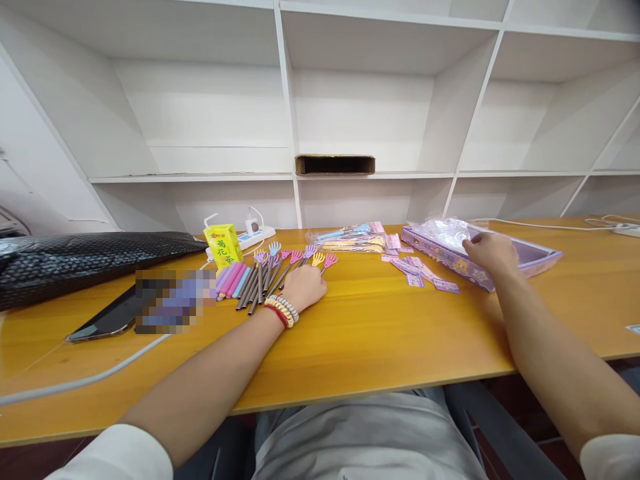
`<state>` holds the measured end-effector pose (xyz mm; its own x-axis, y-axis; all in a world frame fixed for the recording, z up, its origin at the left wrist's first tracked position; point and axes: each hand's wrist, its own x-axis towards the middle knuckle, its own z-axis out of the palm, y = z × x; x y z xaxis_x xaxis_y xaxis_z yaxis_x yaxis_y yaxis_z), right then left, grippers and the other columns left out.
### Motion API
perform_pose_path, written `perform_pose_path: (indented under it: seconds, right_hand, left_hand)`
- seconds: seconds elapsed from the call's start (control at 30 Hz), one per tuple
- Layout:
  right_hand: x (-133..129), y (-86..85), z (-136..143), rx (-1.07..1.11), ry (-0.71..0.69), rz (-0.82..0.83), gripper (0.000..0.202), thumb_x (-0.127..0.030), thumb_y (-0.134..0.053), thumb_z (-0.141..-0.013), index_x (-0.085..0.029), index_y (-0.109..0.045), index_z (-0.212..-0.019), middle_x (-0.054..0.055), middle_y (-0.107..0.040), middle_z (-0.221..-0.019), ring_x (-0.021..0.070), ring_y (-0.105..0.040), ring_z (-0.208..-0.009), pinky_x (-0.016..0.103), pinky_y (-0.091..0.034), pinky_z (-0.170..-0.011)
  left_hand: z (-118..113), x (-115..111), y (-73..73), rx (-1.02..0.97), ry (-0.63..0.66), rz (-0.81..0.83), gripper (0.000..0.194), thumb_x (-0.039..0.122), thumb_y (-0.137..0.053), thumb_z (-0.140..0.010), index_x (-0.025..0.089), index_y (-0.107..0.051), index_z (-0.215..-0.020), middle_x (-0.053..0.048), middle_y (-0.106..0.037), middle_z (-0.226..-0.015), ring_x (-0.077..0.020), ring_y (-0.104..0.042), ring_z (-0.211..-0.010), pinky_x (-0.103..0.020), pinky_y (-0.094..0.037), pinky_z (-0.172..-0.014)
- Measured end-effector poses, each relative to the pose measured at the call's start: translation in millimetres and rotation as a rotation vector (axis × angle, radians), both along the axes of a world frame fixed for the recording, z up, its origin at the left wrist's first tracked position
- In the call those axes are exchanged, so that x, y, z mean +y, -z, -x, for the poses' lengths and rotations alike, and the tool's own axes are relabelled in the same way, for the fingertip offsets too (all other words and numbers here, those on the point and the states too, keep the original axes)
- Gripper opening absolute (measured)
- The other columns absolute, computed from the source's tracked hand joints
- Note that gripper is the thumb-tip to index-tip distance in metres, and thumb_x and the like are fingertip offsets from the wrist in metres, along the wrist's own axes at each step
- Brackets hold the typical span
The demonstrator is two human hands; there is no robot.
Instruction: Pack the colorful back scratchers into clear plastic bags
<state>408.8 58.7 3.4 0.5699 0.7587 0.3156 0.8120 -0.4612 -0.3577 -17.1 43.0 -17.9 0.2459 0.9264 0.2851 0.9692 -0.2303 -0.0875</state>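
Observation:
My left hand rests on the table with its fingers curled, at the right end of several metal sticks topped with small coloured hand-shaped heads; what its fingers hold, if anything, is hidden. Pink, purple and blue tubes lie left of the sticks. On the right, my right hand is closed at clear plastic bags inside a purple patterned box. Small purple printed cards lie between the hands. Behind them are clear packs with blue and yellow items.
A yellow drink carton stands before a white power strip. A black wrapped bundle, a dark phone and a white cable are at left. White shelves holding an open cardboard box rise behind the table.

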Motion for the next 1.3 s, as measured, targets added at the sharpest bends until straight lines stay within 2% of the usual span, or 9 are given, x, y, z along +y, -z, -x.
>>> perform_pose_path:
  seconds: [0.13,0.3,0.4,0.53,0.67,0.87,1.07,1.17,1.3]
  right_hand:
    - [-1,-3.7,16,-0.120,-0.107,-0.183,0.033,-0.039,-0.048,-0.076,-0.016,-0.066,-0.090,0.017,-0.064,-0.092,0.0274,-0.055,-0.087,0.035,-0.037,-0.068]
    - [-1,-1.2,54,-0.260,-0.417,-0.270,0.027,-0.035,-0.045,-0.078,-0.018,-0.066,-0.083,0.010,-0.064,-0.084,0.0236,-0.056,-0.083,0.033,-0.041,-0.074]
    - [-4,4.2,85,-0.297,-0.634,-0.285,0.031,-0.037,-0.044,-0.081,-0.019,-0.065,-0.094,0.009,-0.064,-0.087,0.0242,-0.056,-0.088,0.034,-0.043,-0.078]
    - [-13,9.8,125,-0.419,-0.921,-0.357,0.047,-0.038,-0.045,-0.083,-0.019,-0.049,-0.125,0.012,-0.056,-0.117,0.0268,-0.050,-0.108,0.038,-0.041,-0.090]
    - [-19,12.8,150,-0.527,-1.135,-0.341,0.052,-0.046,-0.048,-0.083,-0.021,-0.046,-0.128,0.012,-0.049,-0.128,0.0283,-0.045,-0.117,0.040,-0.037,-0.094]
    - [-18,19.0,154,-0.523,-1.126,-0.087,0.035,-0.042,-0.034,-0.092,-0.022,-0.063,-0.092,0.008,-0.063,-0.084,0.0197,-0.057,-0.077,0.030,-0.038,-0.067]
    - [-20,16.9,150,-0.460,-1.109,-0.085,0.037,-0.053,-0.040,-0.086,-0.020,-0.055,-0.079,0.008,-0.062,-0.081,0.0194,-0.055,-0.075,0.028,-0.035,-0.065]
    - [-21,16.6,150,-0.412,-1.117,-0.070,0.042,-0.060,-0.043,-0.082,-0.020,-0.052,-0.078,0.007,-0.062,-0.078,0.0189,-0.054,-0.071,0.028,-0.035,-0.064]
    - [-20,19.0,151,-0.333,-1.128,-0.108,0.039,-0.054,-0.038,-0.087,-0.019,-0.054,-0.083,0.007,-0.062,-0.081,0.0187,-0.055,-0.074,0.028,-0.036,-0.065]
  left_hand:
    - [1,2,1.3,0.006,-0.011,0.042,0.027,0.023,-0.040,-0.080,0.011,-0.064,-0.085,-0.018,-0.065,-0.087,-0.0282,-0.062,-0.085,-0.036,-0.047,-0.070]
    - [-1,0,0.2,-0.002,0.077,0.055,0.023,0.019,-0.042,-0.081,0.010,-0.063,-0.087,-0.018,-0.064,-0.090,-0.0255,-0.062,-0.084,-0.033,-0.046,-0.072]
    - [-5,-4,-1.5,-0.028,0.140,0.048,0.025,0.018,-0.038,-0.085,0.012,-0.062,-0.092,-0.015,-0.062,-0.093,-0.0219,-0.061,-0.087,-0.031,-0.044,-0.078]
    - [-11,-13,-2.7,-0.087,0.311,0.004,0.031,0.023,-0.030,-0.091,0.015,-0.061,-0.094,-0.012,-0.059,-0.093,-0.0187,-0.058,-0.083,-0.030,-0.043,-0.077]
    - [-14,-19,-2.9,-0.046,0.407,-0.058,0.035,0.029,-0.027,-0.093,0.016,-0.058,-0.102,-0.011,-0.056,-0.096,-0.0188,-0.058,-0.081,-0.031,-0.043,-0.074]
    - [-16,-22,-7.2,-0.034,0.386,-0.023,0.035,0.035,-0.026,-0.094,0.018,-0.055,-0.104,-0.010,-0.056,-0.102,-0.0189,-0.058,-0.086,-0.031,-0.043,-0.077]
    - [-15,-20,-7.0,-0.071,0.275,0.002,0.048,0.050,-0.023,-0.091,0.017,-0.058,-0.089,-0.009,-0.064,-0.085,-0.0220,-0.060,-0.081,-0.032,-0.043,-0.072]
    - [-14,-18,-5.3,-0.061,0.285,-0.036,0.048,0.048,-0.023,-0.092,0.017,-0.059,-0.086,-0.009,-0.064,-0.086,-0.0221,-0.061,-0.081,-0.032,-0.043,-0.072]
    - [-13,-16,-4.5,-0.040,0.293,-0.070,0.041,0.043,-0.028,-0.092,0.017,-0.059,-0.088,-0.010,-0.064,-0.088,-0.0225,-0.060,-0.084,-0.033,-0.043,-0.075]
